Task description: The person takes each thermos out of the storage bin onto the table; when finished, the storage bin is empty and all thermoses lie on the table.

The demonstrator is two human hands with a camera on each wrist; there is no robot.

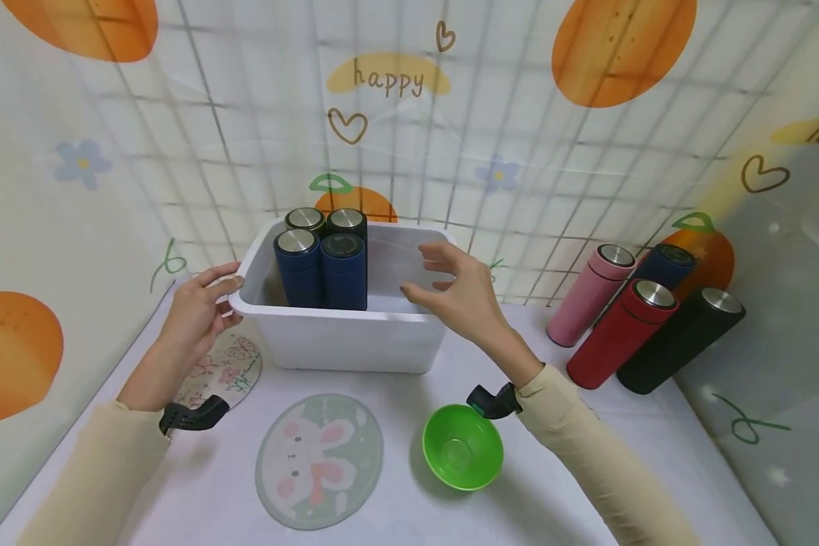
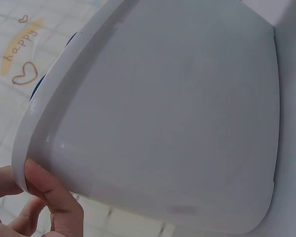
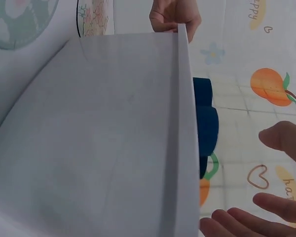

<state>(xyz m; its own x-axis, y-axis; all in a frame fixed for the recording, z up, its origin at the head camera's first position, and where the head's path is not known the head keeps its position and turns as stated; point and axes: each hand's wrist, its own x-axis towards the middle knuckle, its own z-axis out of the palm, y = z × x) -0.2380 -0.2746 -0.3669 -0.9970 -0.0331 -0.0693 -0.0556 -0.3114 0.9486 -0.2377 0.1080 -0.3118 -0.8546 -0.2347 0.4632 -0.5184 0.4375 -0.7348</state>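
A white plastic bin [image 1: 351, 341] stands on the table, with several dark flasks, among them a blue flask [image 1: 299, 269], upright in its left half. At the bin's left end my left hand [image 1: 194, 307] pinches the rim between thumb and fingers; the left wrist view shows the fingers [image 2: 54, 195] at the rim corner. My right hand [image 1: 460, 292] is over the right end of the bin, thumb and fingers spread apart with nothing between them. In the right wrist view that hand's fingers [image 3: 246, 222] appear beyond the bin's rim.
At the right stand a pink flask [image 1: 590, 296], a red flask [image 1: 621, 334], a black flask [image 1: 682, 341] and a blue flask [image 1: 665, 265]. A green bowl [image 1: 462, 447] and a round rabbit mat [image 1: 319, 462] lie in front; a floral mat [image 1: 228, 368] is left. A wire grid [image 1: 409, 167] stands behind.
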